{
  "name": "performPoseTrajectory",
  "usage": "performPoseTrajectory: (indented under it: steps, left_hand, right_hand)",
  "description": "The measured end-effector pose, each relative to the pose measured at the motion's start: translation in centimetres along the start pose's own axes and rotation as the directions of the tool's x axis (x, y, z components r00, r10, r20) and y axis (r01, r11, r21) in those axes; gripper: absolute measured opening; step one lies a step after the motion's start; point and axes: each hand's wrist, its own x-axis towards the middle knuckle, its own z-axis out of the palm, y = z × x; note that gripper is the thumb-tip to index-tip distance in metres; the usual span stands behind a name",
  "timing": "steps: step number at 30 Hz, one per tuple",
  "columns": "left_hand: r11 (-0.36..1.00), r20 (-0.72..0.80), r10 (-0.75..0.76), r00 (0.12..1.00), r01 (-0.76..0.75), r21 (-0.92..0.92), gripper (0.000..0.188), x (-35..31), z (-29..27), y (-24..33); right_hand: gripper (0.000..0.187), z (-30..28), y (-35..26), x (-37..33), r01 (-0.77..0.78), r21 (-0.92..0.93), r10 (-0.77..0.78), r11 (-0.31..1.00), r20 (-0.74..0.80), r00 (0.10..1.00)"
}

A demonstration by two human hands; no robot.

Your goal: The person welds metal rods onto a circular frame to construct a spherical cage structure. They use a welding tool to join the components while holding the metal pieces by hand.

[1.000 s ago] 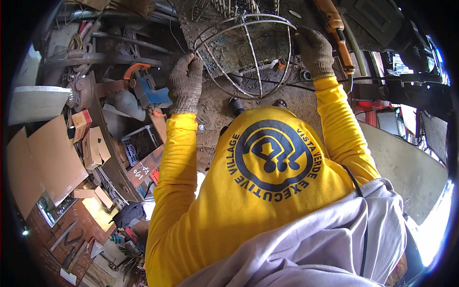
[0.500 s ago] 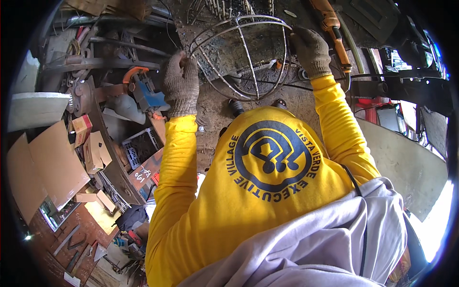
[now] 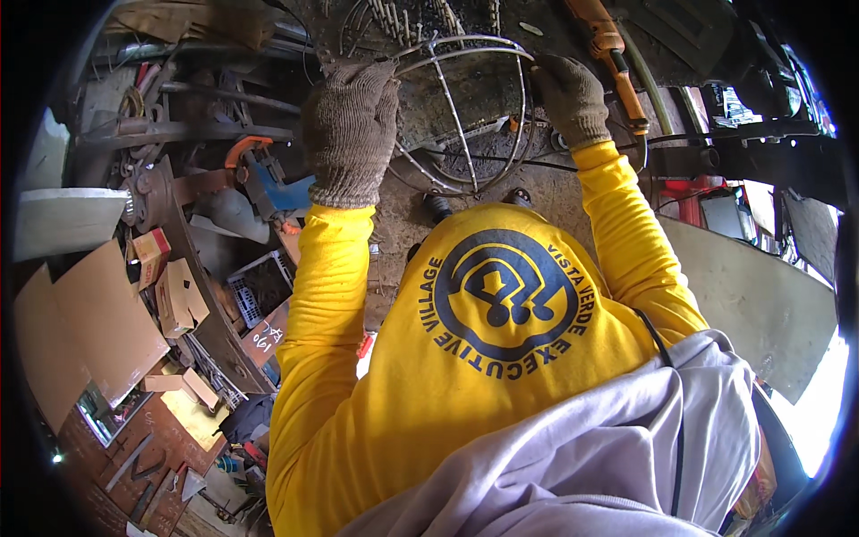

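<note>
A round, open cage of thin metal rods [image 3: 454, 112] stands in front of me at the edge of a dark, scuffed work surface [image 3: 488, 80]. My left hand [image 3: 349, 134], in a brown knitted glove, is closed at the cage's left side. Its back covers that part of the rim and hides most of the fingertips. On the opposite side, my gloved right hand [image 3: 573, 100] grips the rim near its upper right, fingers curled around the rod. Beside it lies an orange corded power tool [image 3: 608, 43].
Short metal rods [image 3: 394, 22] lie at the far edge of the work surface. Leftward are long metal bars [image 3: 206, 132], a blue and orange tool [image 3: 277, 186] and cardboard [image 3: 107, 322]. A large pale sheet [image 3: 752, 300] stands at right. My sandalled feet [image 3: 437, 208] show below the cage.
My left hand has come up and slightly right, turning its back to view and covering more of the cage's left side. The cage and right hand have shifted slightly left.
</note>
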Motion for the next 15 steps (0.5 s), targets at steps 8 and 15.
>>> performPoseTrajectory:
  steps: [8, 15]
  left_hand:
    - [1.000, 0.038, -0.007, 0.999, 0.006, 0.015, 0.021, 0.28, 0.22, -0.08]
    - [0.997, 0.078, -0.046, 0.996, 0.051, -0.053, 0.022, 0.27, 0.01, 0.51]
  right_hand:
    - [0.022, -0.02, 0.10, 0.03, 0.024, -0.030, -0.024, 0.999, -0.004, 1.000]
    - [0.020, -0.24, -0.19, -0.29, -0.010, -0.027, 0.009, 1.000, -0.024, 1.000]
